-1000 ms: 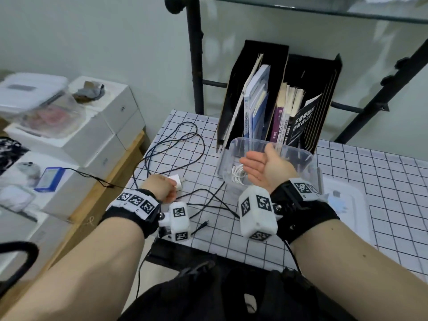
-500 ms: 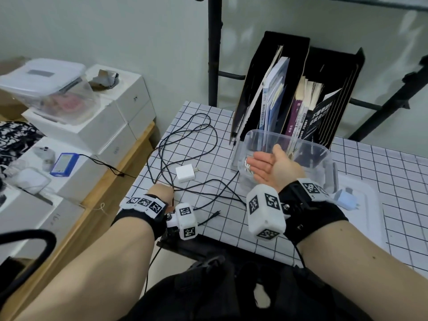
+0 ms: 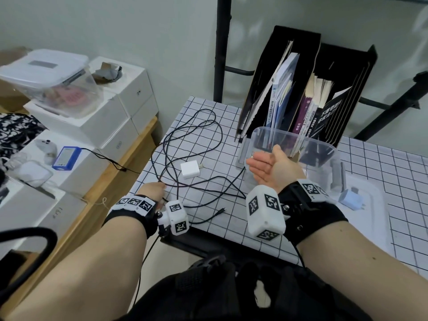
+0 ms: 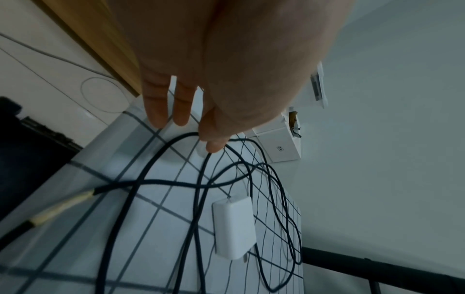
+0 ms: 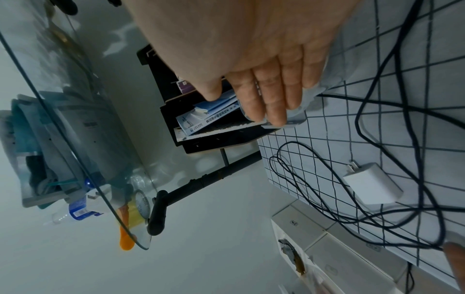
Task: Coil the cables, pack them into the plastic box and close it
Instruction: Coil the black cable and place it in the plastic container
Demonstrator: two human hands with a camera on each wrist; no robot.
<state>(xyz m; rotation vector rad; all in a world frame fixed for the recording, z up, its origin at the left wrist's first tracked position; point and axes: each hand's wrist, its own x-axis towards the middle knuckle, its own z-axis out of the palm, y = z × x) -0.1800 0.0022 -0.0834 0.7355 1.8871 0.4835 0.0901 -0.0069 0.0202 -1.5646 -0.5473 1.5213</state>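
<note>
On the checked counter, the black file holder with upright books stands at the far edge, against the wall. Directly before it sits the clear plastic box, open-topped; its lid lies flat to the right of it, carrying a pale blue plug. To the left of the box, the black cables spread uncoiled in loose, crossing loops across the counter, one free connector end lying near the front edge. Among these loops rests a white charger, lying on its side, well apart from the box. Right hand: held palm-up at the box's near left wall, fingers straight and pressed together, holding nothing; the wrist view shows the fingertips against the box's clear rim. Left hand: lowered at the counter's left edge, two fingers straight, while thumb and forefinger meet on a strand of black cable where the loops converge, pinching it.
</note>
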